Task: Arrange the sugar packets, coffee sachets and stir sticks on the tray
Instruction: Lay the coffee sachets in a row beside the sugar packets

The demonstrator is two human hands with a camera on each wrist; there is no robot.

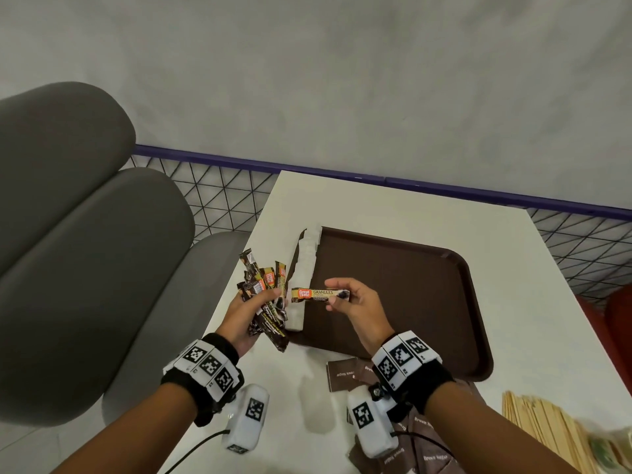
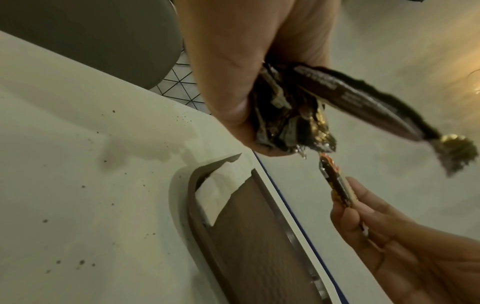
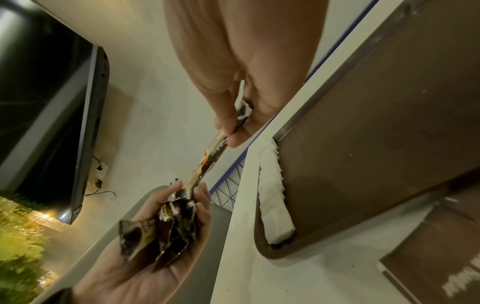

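Note:
My left hand (image 1: pixel 254 311) grips a fanned bundle of dark coffee sachets (image 1: pixel 265 295) above the table's left edge; the same coffee sachets (image 2: pixel 285 115) bunch under its thumb in the left wrist view. My right hand (image 1: pixel 345 297) pinches one end of a single yellow and orange coffee sachet (image 1: pixel 319 294), held level over the left side of the brown tray (image 1: pixel 427 285). That sachet (image 3: pixel 207 162) reaches toward the bundle (image 3: pixel 166 226). A row of white sugar packets (image 1: pixel 304 278) lies along the tray's left rim. Brown sugar packets (image 1: pixel 342 372) and wooden stir sticks (image 1: pixel 540 429) lie on the table near me.
The white table (image 1: pixel 533 302) carries the tray; a grey cushioned seat (image 1: pixel 85 234) stands to the left. Behind the table run a wire mesh panel (image 1: pixel 222 196) and a blue rail (image 1: pixel 478 193). Dark specks dot the tabletop (image 2: pixel 78 185).

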